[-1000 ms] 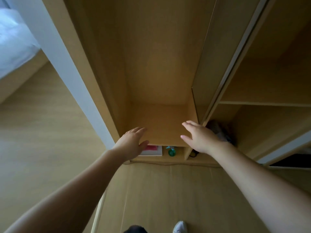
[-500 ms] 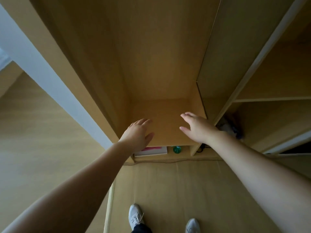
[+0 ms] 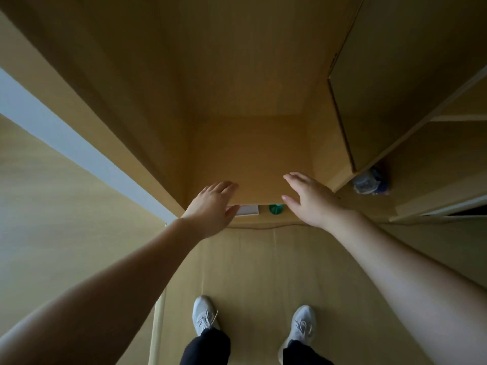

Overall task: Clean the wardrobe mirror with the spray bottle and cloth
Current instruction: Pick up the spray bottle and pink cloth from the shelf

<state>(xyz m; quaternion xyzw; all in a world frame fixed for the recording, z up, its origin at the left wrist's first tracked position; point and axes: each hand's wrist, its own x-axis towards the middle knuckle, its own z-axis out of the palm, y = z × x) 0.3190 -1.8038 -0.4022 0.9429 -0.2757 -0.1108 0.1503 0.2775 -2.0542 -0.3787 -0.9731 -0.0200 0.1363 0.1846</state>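
Fetching stage, seemingly: left hand (image 3: 210, 206) and right hand (image 3: 311, 198) empty, fingers loosely spread, at the shelf (image 3: 250, 159) edge; spray bottle (image 3: 275, 208) beneath, between them; next move likely needs a lower reach.

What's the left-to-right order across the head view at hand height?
White strip → left hand → white flat item → green bottle → right hand → blue-and-white bundle.
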